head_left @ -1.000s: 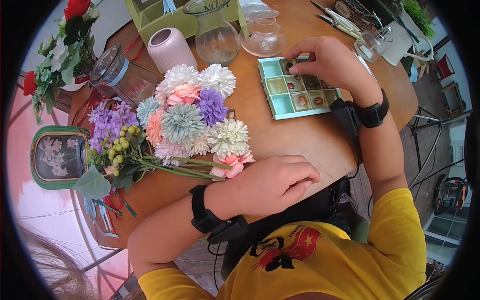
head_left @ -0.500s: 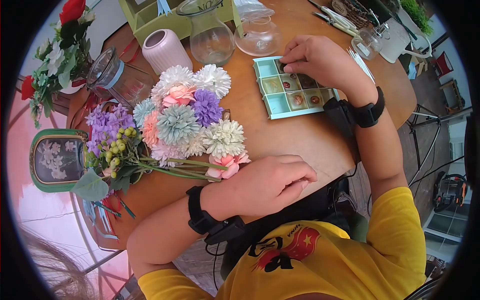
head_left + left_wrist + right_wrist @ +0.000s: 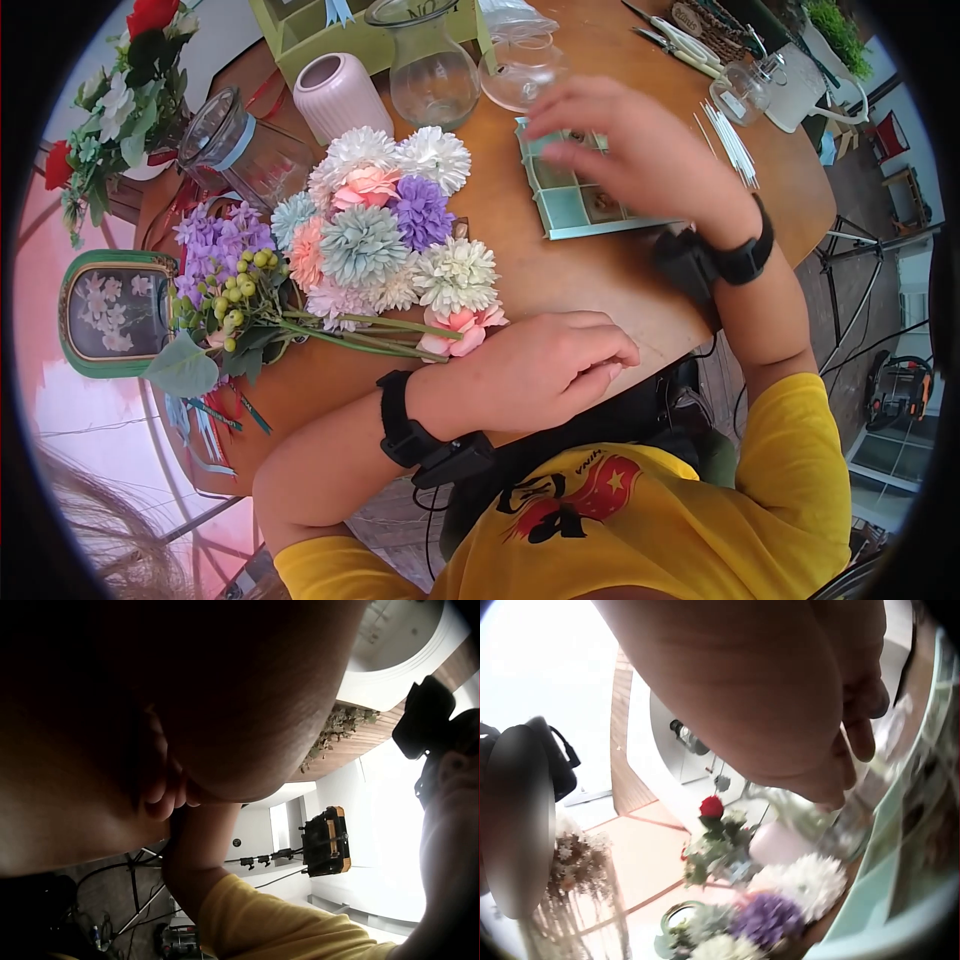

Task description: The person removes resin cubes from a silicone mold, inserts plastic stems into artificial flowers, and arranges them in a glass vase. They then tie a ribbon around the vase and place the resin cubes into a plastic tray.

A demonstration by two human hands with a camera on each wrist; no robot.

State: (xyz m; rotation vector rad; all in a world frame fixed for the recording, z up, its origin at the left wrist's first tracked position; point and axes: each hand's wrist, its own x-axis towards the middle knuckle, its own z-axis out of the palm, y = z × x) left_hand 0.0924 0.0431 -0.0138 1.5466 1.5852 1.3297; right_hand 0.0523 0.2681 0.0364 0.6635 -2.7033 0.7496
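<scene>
The right hand (image 3: 635, 150), blurred, hovers over the mint compartment tray (image 3: 560, 212), hiding much of its right part; its fingers are spread and nothing shows between them. In the right wrist view the same hand (image 3: 780, 697) is beside the tray's mint rim (image 3: 862, 889). The left hand (image 3: 530, 368) rests at the table's front edge with loosely bent fingers, holding nothing visible. Artificial flowers (image 3: 365, 245) lie left of it, their green stems reaching near the wrist. The left wrist view shows that hand (image 3: 225, 712) dark and close.
Behind the flowers stand a pink vase (image 3: 343, 100), a glass vase (image 3: 432, 85) and a green wooden box (image 3: 300, 45). A tilted glass jar (image 3: 245, 150) is at left. White sticks (image 3: 735, 145), scissors (image 3: 680, 42) and a spray bottle (image 3: 742, 90) lie beyond the right hand.
The right hand's fingers have opened from their bunched pose over the tray and moved left, blurring with motion. The left hand stays in place on the table.
</scene>
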